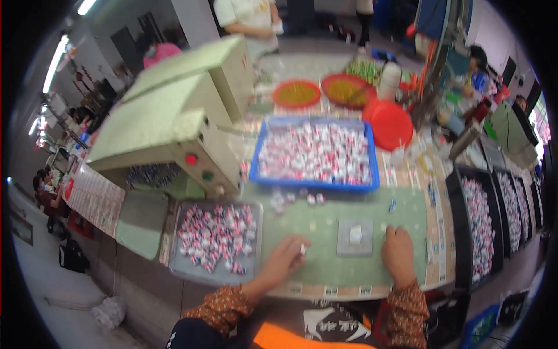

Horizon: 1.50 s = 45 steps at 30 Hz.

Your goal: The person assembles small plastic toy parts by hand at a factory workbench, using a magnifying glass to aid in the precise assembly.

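Note:
My left hand [283, 257] is closed over the green mat [317, 269], right of a grey tray. Its fingertips pinch a small white piece [303, 249]. My right hand [399, 253] rests at the mat's right side with its fingers curled in; whatever they hold, if anything, is hidden. Between my hands lies a square grey block [346, 249] with a pale square [356, 234] at its centre. A few loose white pieces [312, 199] lie beyond my left hand, and small blue bits [393, 204] lie beyond my right.
The grey tray [259, 218] holds many small white, pink and blue pieces. A blue tray [314, 185] of similar pieces stands behind the mat. At left is a cream machine [145, 139] with red and green buttons. Black trays [459, 232] stand right; people [247, 23] are farther off.

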Tool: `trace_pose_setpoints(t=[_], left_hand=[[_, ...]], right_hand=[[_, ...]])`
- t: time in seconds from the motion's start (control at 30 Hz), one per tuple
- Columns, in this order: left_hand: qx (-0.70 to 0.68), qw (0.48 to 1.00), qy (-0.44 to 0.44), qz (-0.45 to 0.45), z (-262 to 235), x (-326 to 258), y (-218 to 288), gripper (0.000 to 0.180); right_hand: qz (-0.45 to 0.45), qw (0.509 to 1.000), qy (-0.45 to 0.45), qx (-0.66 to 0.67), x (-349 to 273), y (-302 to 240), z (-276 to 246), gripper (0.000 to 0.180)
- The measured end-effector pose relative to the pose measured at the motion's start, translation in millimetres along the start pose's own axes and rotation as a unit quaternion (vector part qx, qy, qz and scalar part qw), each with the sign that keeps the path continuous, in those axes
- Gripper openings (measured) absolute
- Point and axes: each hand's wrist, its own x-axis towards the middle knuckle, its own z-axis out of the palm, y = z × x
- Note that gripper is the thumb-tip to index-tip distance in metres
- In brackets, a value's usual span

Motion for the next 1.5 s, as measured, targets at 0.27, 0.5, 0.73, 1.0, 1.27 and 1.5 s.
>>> trace_pose_setpoints(t=[0.27,0.5,0.73,1.0,1.27,1.5], left_hand=[[-0.067,0.998,-0.02,-0.004,31,5,-14,0.036],[-0.142,0.989,-0.029,-0.023,47,11,-35,0.035],[-0.191,0.98,-0.052,-0.006,53,18,-46,0.035],[-0.232,0.97,-0.074,0.022,49,22,-47,0.036],[-0.257,0.963,-0.074,0.029,47,24,-51,0.037],[-0.294,0.954,-0.051,0.045,49,22,-56,0.039]], right_hand=[[0.03,0.991,-0.006,0.131,25,2,-13,0.022],[0.102,0.863,-0.045,0.492,16,-33,-10,0.015],[-0.005,0.941,-0.026,0.336,25,-55,-11,0.018],[-0.081,0.97,0.013,0.23,30,-62,-5,0.019],[0.04,0.933,-0.034,0.357,24,-66,-14,0.016],[0.052,0.787,-0.07,0.611,-5,-107,-11,0.015]])
